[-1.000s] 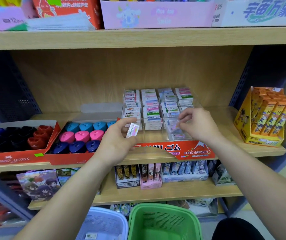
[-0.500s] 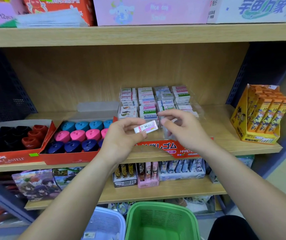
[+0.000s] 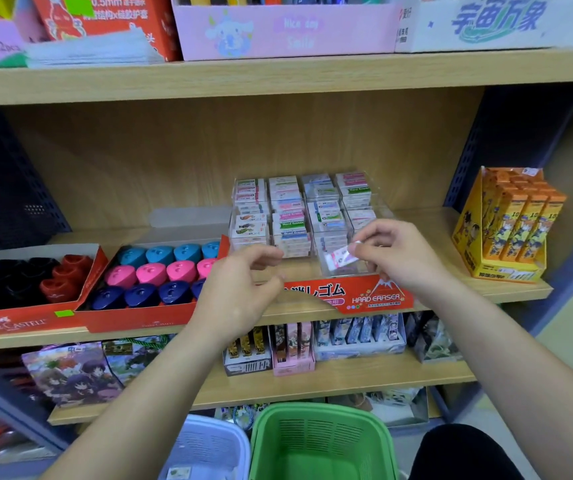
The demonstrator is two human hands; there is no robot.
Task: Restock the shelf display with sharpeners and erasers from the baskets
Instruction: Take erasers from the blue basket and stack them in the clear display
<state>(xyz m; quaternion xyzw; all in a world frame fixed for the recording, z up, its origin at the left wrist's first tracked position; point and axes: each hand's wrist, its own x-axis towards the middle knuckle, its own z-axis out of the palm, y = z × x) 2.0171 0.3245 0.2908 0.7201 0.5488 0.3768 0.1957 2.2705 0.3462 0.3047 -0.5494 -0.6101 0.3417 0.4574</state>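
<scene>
Hands: two, the left hand (image 3: 240, 289) and the right hand (image 3: 395, 258).
Baskets, near edge: two, one green basket (image 3: 319, 441) and one pale basket (image 3: 205, 445) to its left.
Red sharpener trays: two.
- The right tray (image 3: 132, 318) holds twelve sharpeners in three rows: four teal sharpeners (image 3: 159, 253) far, four pink sharpeners (image 3: 151, 273) in the middle and four navy sharpeners (image 3: 141, 295) near, the rightmost partly hidden.
- The left tray (image 3: 8, 323) holds three red sharpeners (image 3: 66, 273). The dark ones are too blurred to count.

Eraser display (image 3: 364, 294): one, four columns across.
Eraser (image 3: 342, 258) pinched by the right hand: one.
Orange carton (image 3: 506, 270), far right: one.
</scene>
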